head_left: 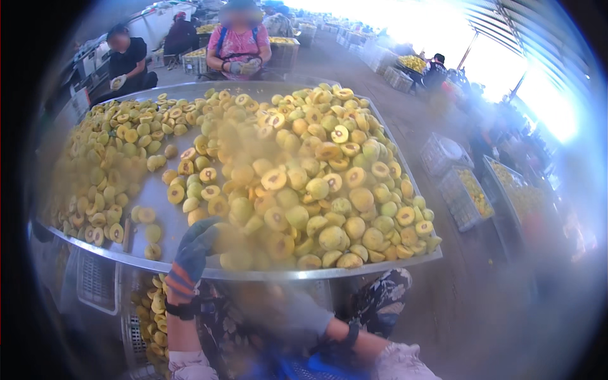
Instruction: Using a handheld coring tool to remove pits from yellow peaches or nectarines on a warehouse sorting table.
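Observation:
A big round metal table [171, 221] is heaped with halved yellow peaches [316, 183], some cut side up with dark pit hollows. My left hand [193, 250], in a blue glove with orange stripes, reaches over the near rim, its curled fingers touching the fruit at the edge of the heap. My right hand [288, 313], in a grey glove, is held below the rim near my lap. It is badly blurred, and whether it holds anything cannot be seen. Haze covers the middle of the picture.
A crate of peach pieces [149, 316] stands under the table at the left. White mesh crates [459, 190] with fruit line the floor on the right. Two other people [237, 44] [126, 57] work at the table's far side. Something blue [304, 368] lies by my knees.

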Tool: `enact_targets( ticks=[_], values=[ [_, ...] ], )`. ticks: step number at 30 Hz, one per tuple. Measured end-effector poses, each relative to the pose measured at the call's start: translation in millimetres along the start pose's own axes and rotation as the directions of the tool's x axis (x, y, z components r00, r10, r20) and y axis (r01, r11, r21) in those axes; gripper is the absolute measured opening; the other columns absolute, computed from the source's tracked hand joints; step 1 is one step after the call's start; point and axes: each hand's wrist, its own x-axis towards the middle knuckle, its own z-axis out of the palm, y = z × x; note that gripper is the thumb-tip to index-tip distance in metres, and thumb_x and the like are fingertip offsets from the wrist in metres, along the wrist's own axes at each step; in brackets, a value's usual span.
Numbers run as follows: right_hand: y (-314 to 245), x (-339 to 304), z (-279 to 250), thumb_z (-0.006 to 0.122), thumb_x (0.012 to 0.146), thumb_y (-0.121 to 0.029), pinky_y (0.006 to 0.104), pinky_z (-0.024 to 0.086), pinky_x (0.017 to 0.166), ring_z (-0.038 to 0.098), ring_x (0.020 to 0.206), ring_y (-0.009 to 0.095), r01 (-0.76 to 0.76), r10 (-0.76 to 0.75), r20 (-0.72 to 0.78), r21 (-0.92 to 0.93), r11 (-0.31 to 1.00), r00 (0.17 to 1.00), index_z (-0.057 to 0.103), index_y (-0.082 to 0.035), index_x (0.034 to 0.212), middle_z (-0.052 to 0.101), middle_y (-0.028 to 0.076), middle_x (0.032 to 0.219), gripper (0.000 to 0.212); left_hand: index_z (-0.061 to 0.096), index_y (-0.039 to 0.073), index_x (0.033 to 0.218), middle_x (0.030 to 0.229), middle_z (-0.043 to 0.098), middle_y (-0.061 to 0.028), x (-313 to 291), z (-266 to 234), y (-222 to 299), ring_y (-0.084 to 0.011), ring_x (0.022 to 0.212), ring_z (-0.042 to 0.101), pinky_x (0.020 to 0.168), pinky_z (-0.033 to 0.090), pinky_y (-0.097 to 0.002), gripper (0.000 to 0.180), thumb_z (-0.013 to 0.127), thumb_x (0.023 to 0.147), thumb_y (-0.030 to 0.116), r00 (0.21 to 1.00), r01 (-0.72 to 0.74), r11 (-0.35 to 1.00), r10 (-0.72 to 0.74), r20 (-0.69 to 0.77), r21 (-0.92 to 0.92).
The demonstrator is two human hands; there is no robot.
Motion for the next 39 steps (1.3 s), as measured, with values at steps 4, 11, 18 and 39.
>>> enact_targets(
  ticks=[4, 11, 18, 39],
  values=[
    [-31, 84, -47, 0.058, 0.087, -0.012, 0.0279, 0.046, 0.076, 0.053, 0.091, 0.012, -0.362, 0.538, 0.198, 0.907, 0.217, 0.819, 0.048, -0.001, 0.120, 0.057, 0.009, 0.102, 0.036, 0.053, 0.000, 0.117, 0.108, 0.059, -0.0112, -40, 35, -16, -0.0196, 0.096, 0.059, 0.082, 0.049, -0.0314, 0.036, 0.050, 0.093, 0.026, 0.993, -0.097, 0.935, 0.068, -0.096, -0.341],
    [-47, 81, -42, 0.060, 0.085, -0.028, 0.0416, 0.045, 0.045, 0.057, 0.049, 0.032, -0.264, 0.264, -0.178, 0.027, 0.964, 0.948, 0.053, -0.011, 0.113, 0.060, 0.014, 0.063, 0.033, 0.053, 0.002, 0.118, 0.103, 0.061, -0.0140, -27, 82, -80, -0.0236, 0.092, 0.061, 0.081, 0.051, -0.0345, 0.043, 0.041, 0.095, 0.037, 0.924, -0.358, 0.549, 0.093, -0.371, -0.755],
    [-62, 44, -28, 0.057, 0.088, -0.032, 0.0430, 0.047, 0.054, 0.060, 0.061, 0.038, -0.406, 0.368, 0.197, 0.212, 0.889, 0.909, 0.049, -0.009, 0.113, 0.061, 0.018, 0.068, 0.035, 0.054, 0.007, 0.116, 0.098, 0.063, -0.0155, -58, 63, -73, -0.0285, 0.083, 0.064, 0.072, 0.055, -0.0403, 0.060, 0.031, 0.092, 0.057, 0.950, -0.244, 0.500, -0.049, -0.308, -0.831],
    [-68, 44, -13, 0.056, 0.089, -0.031, 0.0445, 0.046, 0.054, 0.058, 0.058, 0.038, -0.465, 0.468, -0.009, 0.092, 0.881, 0.884, 0.049, -0.001, 0.091, 0.058, 0.020, 0.063, 0.030, 0.060, -0.001, 0.099, 0.090, 0.064, -0.0146, -67, 95, -65, -0.0264, 0.079, 0.063, 0.074, 0.053, -0.0373, 0.052, 0.034, 0.096, 0.045, 0.742, -0.426, 0.816, 0.067, -0.668, -0.391]
  ],
)
